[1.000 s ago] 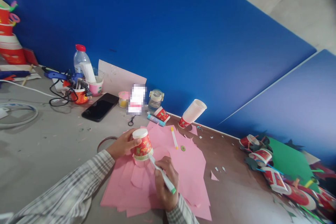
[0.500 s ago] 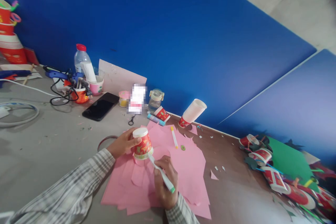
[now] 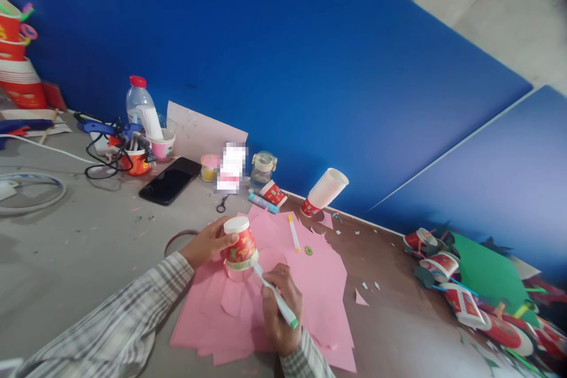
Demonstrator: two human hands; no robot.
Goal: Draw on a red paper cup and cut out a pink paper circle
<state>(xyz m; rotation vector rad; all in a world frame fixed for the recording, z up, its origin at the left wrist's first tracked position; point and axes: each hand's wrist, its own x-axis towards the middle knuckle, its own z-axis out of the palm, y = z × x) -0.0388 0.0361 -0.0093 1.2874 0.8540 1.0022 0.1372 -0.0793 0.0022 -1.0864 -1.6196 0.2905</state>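
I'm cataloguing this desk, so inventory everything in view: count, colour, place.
held cup: one, red, in left hand
pen: one, white, in right hand
paper: several, pink, under hands
marker: one, white, on paper
tube: one, blue, by paper's edge
tipped cup: one, red, beside tube
jar: one, clear, behind tube
cup stack: one, white, right of jar
phone: one, black, left
bottle: one, clear, behind phone
upright cups: two, orange and pink, near phone
decorated cups: several, red and white, right
sheet: one, green, right
cup tower: one, red, far left
panels: two, blue, behind
table surfaces: two, grey and brown, underneath
sleeves: two, grey check, forearms
hands: two, on cup and pen
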